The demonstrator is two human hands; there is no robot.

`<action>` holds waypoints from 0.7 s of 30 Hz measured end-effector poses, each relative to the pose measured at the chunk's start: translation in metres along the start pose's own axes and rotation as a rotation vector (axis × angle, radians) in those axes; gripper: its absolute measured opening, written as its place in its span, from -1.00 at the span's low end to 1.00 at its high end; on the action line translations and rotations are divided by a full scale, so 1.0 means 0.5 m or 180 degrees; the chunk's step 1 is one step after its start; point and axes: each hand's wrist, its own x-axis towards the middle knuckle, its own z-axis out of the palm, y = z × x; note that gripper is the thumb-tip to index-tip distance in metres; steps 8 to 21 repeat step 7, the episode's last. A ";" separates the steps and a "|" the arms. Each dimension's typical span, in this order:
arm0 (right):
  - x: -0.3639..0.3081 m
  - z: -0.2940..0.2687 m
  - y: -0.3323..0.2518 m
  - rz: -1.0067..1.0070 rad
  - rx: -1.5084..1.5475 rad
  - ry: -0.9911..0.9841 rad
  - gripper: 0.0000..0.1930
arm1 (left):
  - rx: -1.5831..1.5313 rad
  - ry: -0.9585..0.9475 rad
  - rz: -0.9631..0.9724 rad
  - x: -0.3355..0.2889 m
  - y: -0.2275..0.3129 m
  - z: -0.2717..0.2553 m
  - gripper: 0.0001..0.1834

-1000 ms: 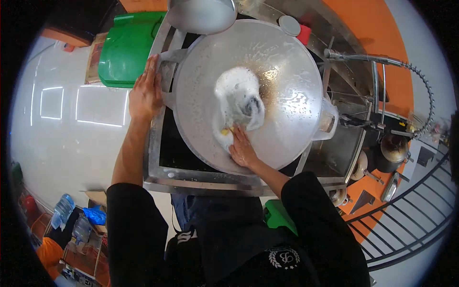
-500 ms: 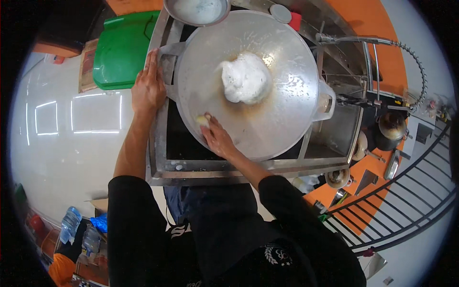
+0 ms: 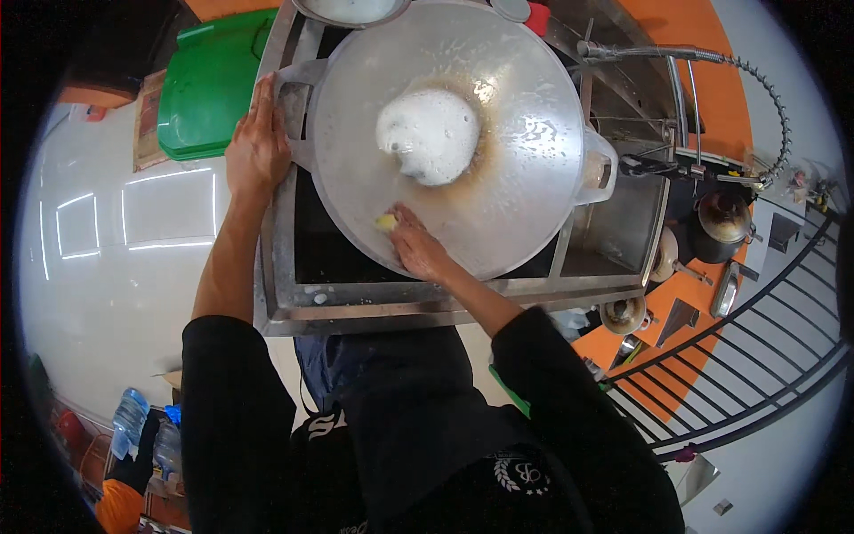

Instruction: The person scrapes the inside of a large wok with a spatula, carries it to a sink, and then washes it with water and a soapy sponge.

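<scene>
A large silver metal wok (image 3: 347, 116) with two loop handles rests over the stainless steel sink. White foam (image 3: 429, 135) lies in its middle, with a brownish stain around it. My left hand (image 3: 259, 147) is closed round the wok's left handle (image 3: 302, 73), by the sink's left edge. Inside the wok's near side, my right hand (image 3: 418, 245) presses a small yellow sponge (image 3: 386, 222) against the metal. The palm side of both hands is hidden.
A bowl of suds (image 3: 354, 9) stands at the far edge, near a red item (image 3: 538, 18). A spring-hose faucet (image 3: 623, 53) reaches in from the right. A green bin (image 3: 209, 89) stands left. Pots (image 3: 722, 222) and a black railing (image 3: 747, 347) lie to the right.
My right hand has slid the sponge a little rightward along the wok's near side. The foam has shifted left and baring more stain on its right. The whole view has shifted slightly.
</scene>
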 end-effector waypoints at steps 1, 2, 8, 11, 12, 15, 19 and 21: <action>-0.021 -0.011 -0.009 -0.0286 0.0367 -0.0383 -0.50 | 0.0012 -0.0010 -0.0035 -0.010 -0.007 -0.002 -0.47; -0.050 -0.046 0.023 -0.0288 0.0345 -0.0390 -0.50 | -0.0063 0.0052 0.0032 -0.009 -0.010 -0.001 -0.47; -0.084 -0.160 0.142 0.0615 -0.1377 -0.0218 -0.53 | -0.0034 0.0056 0.0039 -0.008 0.005 0.010 -0.46; -0.084 -0.160 0.142 0.0615 -0.1377 -0.0218 -0.53 | -0.0034 0.0056 0.0039 -0.008 0.005 0.010 -0.46; -0.084 -0.160 0.142 0.0615 -0.1377 -0.0218 -0.53 | -0.0034 0.0056 0.0039 -0.008 0.005 0.010 -0.46; -0.084 -0.160 0.142 0.0615 -0.1377 -0.0218 -0.53 | -0.0034 0.0056 0.0039 -0.008 0.005 0.010 -0.46; -0.084 -0.160 0.142 0.0615 -0.1377 -0.0218 -0.53 | -0.0034 0.0056 0.0039 -0.008 0.005 0.010 -0.46; -0.084 -0.160 0.142 0.0615 -0.1377 -0.0218 -0.53 | -0.0034 0.0056 0.0039 -0.008 0.005 0.010 -0.46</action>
